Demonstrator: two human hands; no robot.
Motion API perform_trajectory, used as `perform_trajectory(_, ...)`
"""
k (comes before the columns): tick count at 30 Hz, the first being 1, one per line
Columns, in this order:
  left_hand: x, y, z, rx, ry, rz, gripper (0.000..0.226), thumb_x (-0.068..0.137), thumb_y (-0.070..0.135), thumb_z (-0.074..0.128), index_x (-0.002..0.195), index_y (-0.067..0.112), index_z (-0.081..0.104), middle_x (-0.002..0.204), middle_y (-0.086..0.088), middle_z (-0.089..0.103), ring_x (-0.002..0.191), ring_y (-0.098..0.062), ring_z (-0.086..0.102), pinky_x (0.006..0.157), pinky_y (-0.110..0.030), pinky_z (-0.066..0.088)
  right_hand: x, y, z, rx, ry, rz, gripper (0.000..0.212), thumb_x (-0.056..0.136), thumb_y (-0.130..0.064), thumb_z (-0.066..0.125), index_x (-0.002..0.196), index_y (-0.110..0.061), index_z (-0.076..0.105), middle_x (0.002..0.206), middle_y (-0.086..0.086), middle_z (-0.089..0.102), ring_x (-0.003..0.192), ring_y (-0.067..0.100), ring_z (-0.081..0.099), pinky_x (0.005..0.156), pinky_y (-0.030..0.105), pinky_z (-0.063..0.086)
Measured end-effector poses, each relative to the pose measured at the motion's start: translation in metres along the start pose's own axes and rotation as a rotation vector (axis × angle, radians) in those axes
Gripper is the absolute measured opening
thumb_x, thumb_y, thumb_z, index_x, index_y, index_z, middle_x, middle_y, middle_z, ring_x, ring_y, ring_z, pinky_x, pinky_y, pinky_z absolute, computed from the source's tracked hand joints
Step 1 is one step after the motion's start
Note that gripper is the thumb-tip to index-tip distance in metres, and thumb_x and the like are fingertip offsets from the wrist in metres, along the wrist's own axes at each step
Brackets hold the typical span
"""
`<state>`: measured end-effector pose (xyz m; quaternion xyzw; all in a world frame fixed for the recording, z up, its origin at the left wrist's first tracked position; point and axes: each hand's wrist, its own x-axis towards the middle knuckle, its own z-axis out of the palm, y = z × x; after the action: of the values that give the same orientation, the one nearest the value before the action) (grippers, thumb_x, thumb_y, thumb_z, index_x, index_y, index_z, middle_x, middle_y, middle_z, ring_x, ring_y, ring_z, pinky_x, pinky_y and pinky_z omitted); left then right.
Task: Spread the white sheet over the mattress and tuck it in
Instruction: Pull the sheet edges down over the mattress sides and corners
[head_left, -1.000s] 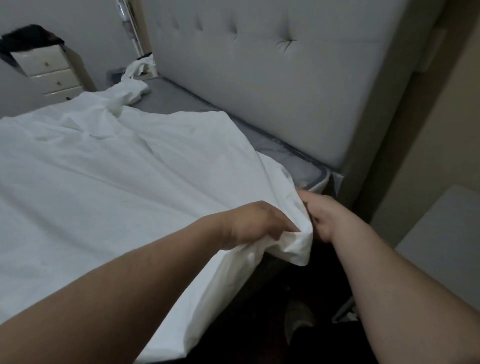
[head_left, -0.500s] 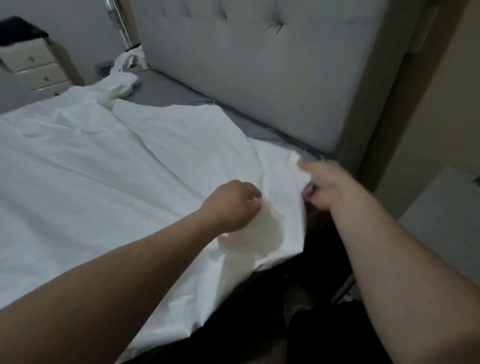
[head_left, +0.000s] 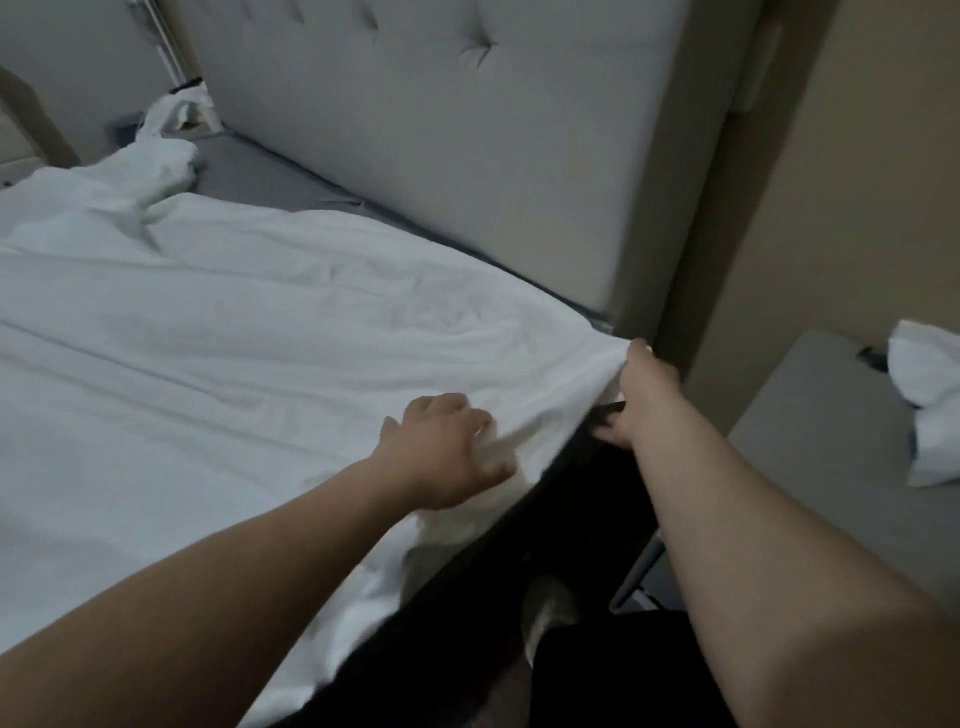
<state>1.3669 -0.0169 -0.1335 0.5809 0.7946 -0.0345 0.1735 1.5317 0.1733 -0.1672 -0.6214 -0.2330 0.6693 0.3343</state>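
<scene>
The white sheet covers most of the mattress, wrinkled, with a bunched heap at its far end. A strip of bare grey mattress shows along the headboard. My right hand grips the sheet's corner at the mattress corner beside the headboard, with the fingers curled under the edge. My left hand lies on the sheet near the bed's side edge with its fingers spread and flat on the cloth. Below my left hand the sheet hangs over the side in loose folds.
A tufted grey headboard stands behind the mattress. To the right is a grey side table with crumpled white cloth on it. A dark floor gap lies between bed and table. More white cloth lies at the far corner.
My right hand has pulled the sheet's corner up to the mattress corner by the headboard, covering the grey there. My left hand has let go of the fold and now lies flat.
</scene>
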Motion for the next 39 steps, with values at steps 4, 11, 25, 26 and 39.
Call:
perform_trajectory(4,-0.002,0.002,0.001,0.059,0.057,0.017,0.073,0.084,0.071,0.061,0.142,0.03,0.045,0.15,0.005,0.037,0.138,-0.026,0.035,0.103,-0.053,0.046,-0.008,0.011,0.0,-0.004,-0.193,0.166,0.026,0.097,-0.034,0.067,0.117,-0.016,0.065,0.108,0.008,0.074,0.095,0.028,0.072,0.074,0.04,0.058)
perform_trajectory(11,0.006,-0.009,-0.01,0.025,0.305,-0.006,0.013,0.099,0.031,0.053,0.097,0.02,0.06,0.088,0.0,0.057,0.081,-0.026,0.056,0.066,-0.036,0.045,-0.035,-0.039,0.009,0.267,0.135,-0.643,0.055,0.088,0.008,0.044,0.126,-0.029,0.059,0.129,0.006,0.063,0.114,0.025,0.065,0.102,0.04,0.056)
perform_trajectory(25,-0.004,0.007,0.006,0.117,0.219,0.233,0.068,0.084,0.062,0.035,0.144,0.035,0.052,0.148,0.006,0.053,0.137,-0.024,0.046,0.112,-0.048,0.039,0.013,0.014,-0.016,-0.375,0.101,-0.264,0.085,0.08,-0.024,0.071,0.154,-0.018,0.031,0.151,0.014,0.047,0.125,0.04,0.056,0.091,0.039,0.045)
perform_trajectory(26,-0.009,0.005,0.005,0.121,0.23,0.229,0.073,0.079,0.064,0.032,0.143,0.035,0.053,0.148,0.006,0.052,0.138,-0.025,0.045,0.112,-0.048,0.04,0.007,0.016,-0.015,-0.415,0.08,-0.213,0.077,0.088,-0.029,0.065,0.156,-0.019,0.03,0.152,0.013,0.048,0.126,0.04,0.056,0.09,0.042,0.045)
perform_trajectory(39,-0.107,-0.102,0.017,0.152,0.267,0.006,0.078,0.076,0.072,0.047,0.135,0.022,0.057,0.133,-0.006,0.053,0.115,-0.036,0.055,0.084,-0.049,0.056,-0.07,0.075,0.063,-0.95,-0.437,-0.35,0.037,0.104,-0.05,0.045,0.091,-0.016,0.054,0.084,0.012,0.062,0.058,0.021,0.061,0.06,0.029,0.045)
